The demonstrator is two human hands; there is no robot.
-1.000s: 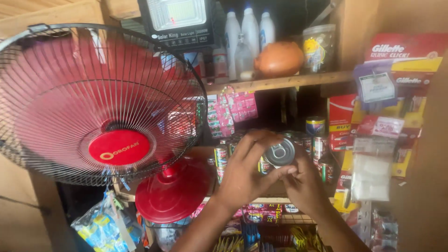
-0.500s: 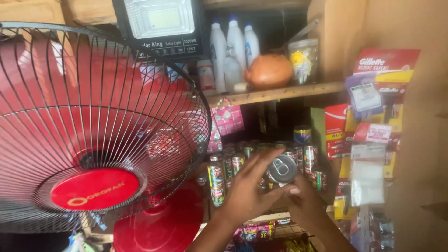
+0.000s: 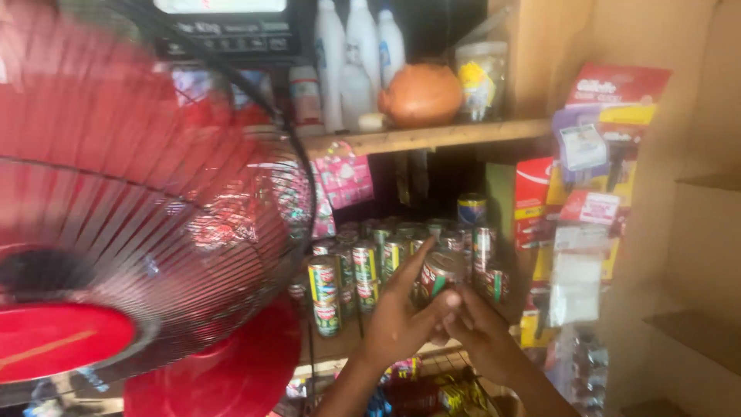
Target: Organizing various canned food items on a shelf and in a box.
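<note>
While both hands meet low in front of the shelf, the left hand (image 3: pixel 397 324) and right hand (image 3: pixel 482 336) close their fingers together around a small tin can (image 3: pixel 441 272), holding it tilted just before the rows of stacked cans (image 3: pixel 363 266) on the lower shelf. A red fan (image 3: pixel 139 232) fills the left, its wire grille blurred.

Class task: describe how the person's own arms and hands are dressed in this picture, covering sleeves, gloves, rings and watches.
Both forearms are bare, with no sleeve in view. The left hand and right hand wear no gloves. No watch, bracelet or ring shows, though the picture is too blurred to rule out a thin ring.
</note>
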